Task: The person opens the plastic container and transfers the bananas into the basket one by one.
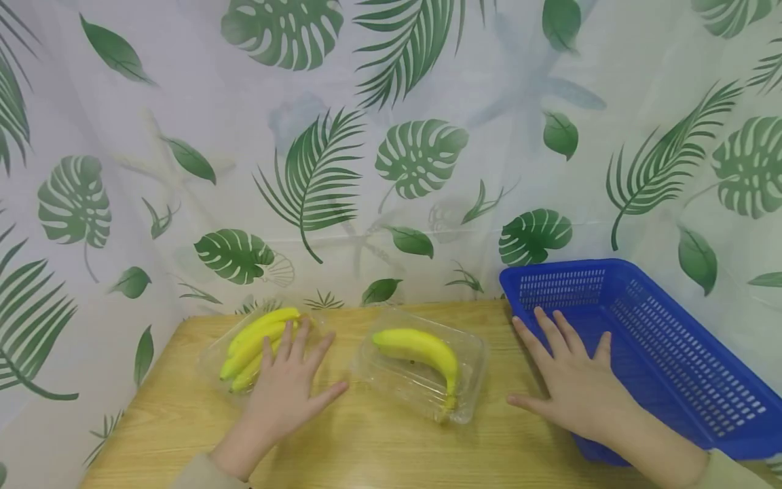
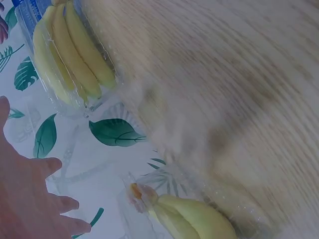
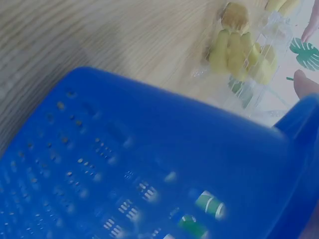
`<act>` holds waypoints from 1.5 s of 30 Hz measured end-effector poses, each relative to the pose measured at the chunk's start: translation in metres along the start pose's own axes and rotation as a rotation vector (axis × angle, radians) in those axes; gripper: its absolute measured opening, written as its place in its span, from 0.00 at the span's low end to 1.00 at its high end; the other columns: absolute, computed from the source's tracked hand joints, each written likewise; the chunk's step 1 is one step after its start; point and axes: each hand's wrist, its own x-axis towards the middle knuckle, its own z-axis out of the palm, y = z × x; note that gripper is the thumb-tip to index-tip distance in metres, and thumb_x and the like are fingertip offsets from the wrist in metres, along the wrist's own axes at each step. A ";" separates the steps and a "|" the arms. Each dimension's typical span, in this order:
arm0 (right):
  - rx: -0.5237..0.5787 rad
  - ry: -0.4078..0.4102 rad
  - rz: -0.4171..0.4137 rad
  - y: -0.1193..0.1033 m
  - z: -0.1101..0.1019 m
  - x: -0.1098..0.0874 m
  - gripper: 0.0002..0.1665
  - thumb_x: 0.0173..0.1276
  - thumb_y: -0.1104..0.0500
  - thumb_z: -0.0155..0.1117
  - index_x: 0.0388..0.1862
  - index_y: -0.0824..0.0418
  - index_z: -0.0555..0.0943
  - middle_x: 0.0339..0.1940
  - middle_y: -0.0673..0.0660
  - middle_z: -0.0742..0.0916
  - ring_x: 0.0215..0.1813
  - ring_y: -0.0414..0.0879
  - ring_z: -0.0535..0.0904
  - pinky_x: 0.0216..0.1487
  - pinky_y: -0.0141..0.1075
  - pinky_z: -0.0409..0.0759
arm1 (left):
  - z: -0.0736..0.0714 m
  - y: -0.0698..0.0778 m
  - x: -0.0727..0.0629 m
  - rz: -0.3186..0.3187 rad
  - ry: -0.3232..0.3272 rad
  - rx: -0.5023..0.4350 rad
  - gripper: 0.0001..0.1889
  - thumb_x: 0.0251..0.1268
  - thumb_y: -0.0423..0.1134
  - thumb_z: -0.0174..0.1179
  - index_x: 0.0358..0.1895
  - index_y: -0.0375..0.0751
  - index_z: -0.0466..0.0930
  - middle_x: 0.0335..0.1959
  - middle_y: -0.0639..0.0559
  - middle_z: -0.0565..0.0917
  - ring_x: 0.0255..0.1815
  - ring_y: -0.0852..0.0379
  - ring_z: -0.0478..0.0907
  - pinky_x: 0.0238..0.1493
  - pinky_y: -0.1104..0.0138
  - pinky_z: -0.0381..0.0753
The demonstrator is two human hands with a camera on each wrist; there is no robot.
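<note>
My left hand (image 1: 286, 384), fingers spread, overlaps the front of a clear plastic container (image 1: 210, 356) holding several yellow bananas (image 1: 247, 343) in the head view. Right of it, a second clear container (image 1: 397, 390) lies on the table with one banana (image 1: 430, 350) showing on top. My right hand (image 1: 577, 390) has its fingers spread over the near left rim of a blue perforated basket (image 1: 678, 346). Fingers of my left hand (image 2: 25, 194) show at the left of the left wrist view. Neither hand holds anything.
The wooden table (image 1: 373, 455) meets a white leaf-print cloth (image 1: 476, 251) at its back edge. Slotted walls of the basket fill much of the right wrist view, with containers of bananas (image 3: 237, 52) beyond its rim.
</note>
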 end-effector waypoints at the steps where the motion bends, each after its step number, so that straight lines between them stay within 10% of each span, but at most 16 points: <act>1: -0.001 -0.001 -0.002 -0.002 0.000 0.001 0.71 0.63 0.18 0.62 0.91 0.46 0.40 0.88 0.69 0.55 0.84 0.76 0.52 0.62 0.95 0.41 | 0.000 0.001 0.001 0.004 -0.003 -0.002 0.42 0.71 0.68 0.59 0.83 0.53 0.65 0.85 0.32 0.59 0.85 0.24 0.53 0.76 0.20 0.53; 45: 0.045 0.089 -0.154 -0.062 0.025 0.018 0.66 0.62 0.22 0.67 0.87 0.55 0.55 0.86 0.71 0.63 0.84 0.73 0.61 0.78 0.79 0.57 | 0.034 0.039 0.045 0.150 -0.081 -0.060 0.42 0.77 0.67 0.51 0.85 0.48 0.58 0.87 0.32 0.52 0.87 0.29 0.47 0.83 0.27 0.45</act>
